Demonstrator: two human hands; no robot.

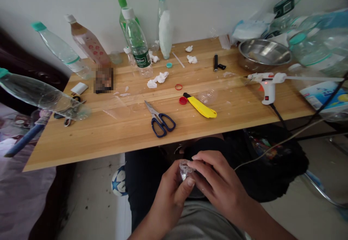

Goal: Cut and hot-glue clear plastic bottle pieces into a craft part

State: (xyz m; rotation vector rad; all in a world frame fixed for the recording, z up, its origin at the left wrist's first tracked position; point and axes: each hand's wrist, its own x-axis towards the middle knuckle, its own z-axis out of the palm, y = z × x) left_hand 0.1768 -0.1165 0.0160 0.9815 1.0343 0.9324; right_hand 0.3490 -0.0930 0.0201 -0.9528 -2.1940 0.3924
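Observation:
Over my lap, below the table's front edge, a small clear plastic piece [184, 171] is between my hands; its exact kind I cannot make out. My left hand [174, 191] is closed around it, thumb across its near side. The bent fingers of my right hand [214, 176] press at its upper rim, and the right thumb is hidden. On the table beyond the hands lie blue-handled scissors [160, 121] and a yellow utility knife [201, 106], with a red bottle cap [183, 100] beside the knife.
A white glue gun [268, 87] with a lit red light stands at the right, its cord hanging off the edge. Behind it is a steel bowl [263, 53]. Several plastic bottles line the wall, one labelled [143, 60]. Crumpled tissue [158, 79] and plastic scraps lie around the wooden table [108, 138].

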